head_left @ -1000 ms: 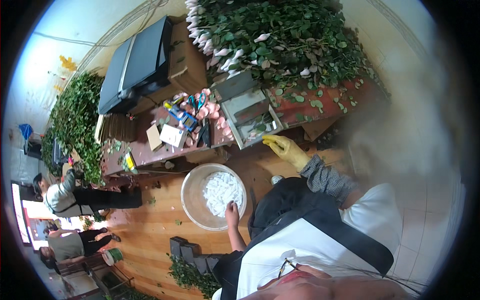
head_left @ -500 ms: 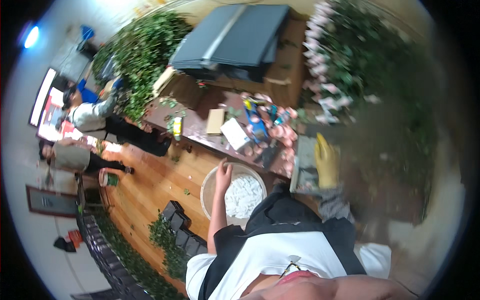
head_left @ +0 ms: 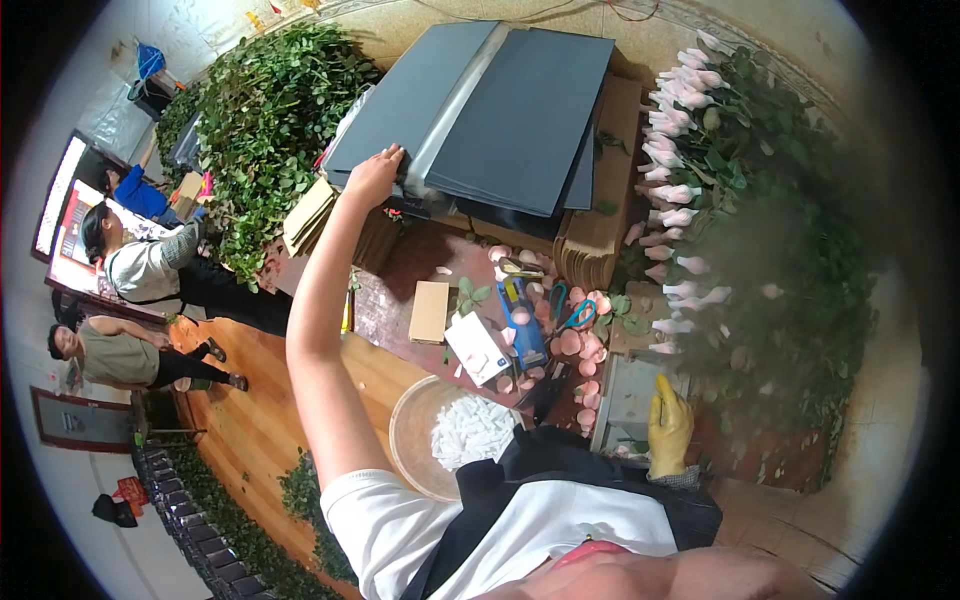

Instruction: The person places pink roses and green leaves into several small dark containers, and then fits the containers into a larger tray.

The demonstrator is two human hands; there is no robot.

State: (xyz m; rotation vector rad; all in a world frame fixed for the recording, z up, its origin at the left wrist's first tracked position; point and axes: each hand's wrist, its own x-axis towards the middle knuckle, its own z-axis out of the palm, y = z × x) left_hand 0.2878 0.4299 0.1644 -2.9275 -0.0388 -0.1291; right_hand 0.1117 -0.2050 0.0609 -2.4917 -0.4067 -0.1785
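My left arm stretches far forward, and my bare left hand (head_left: 375, 177) lies on the near left edge of a stack of dark grey sheets (head_left: 515, 110), by the clear strip across them. Its fingers look extended over the sheet surface; their undersides are hidden. My right hand (head_left: 671, 430), in a yellow glove, is raised with its fingers pointing up and nothing visible in it. It is beside a pale grey tray (head_left: 630, 395) at the table's near edge. Pink roses (head_left: 680, 190) in white sleeves lie in a row beyond it, their leafy stems toward the right.
On the reddish table (head_left: 380, 310) are a tan box (head_left: 429, 311), a white box (head_left: 477, 348), a blue tool (head_left: 523, 322), teal-handled scissors (head_left: 578, 312) and loose petals. A tub (head_left: 405, 440) of white sleeves stands below. Greenery (head_left: 285, 110) and several people are at left.
My left hand has moved from above the tub forward to the dark sheets. My gloved right hand has come slightly lower and nearer to me. The view has shifted.
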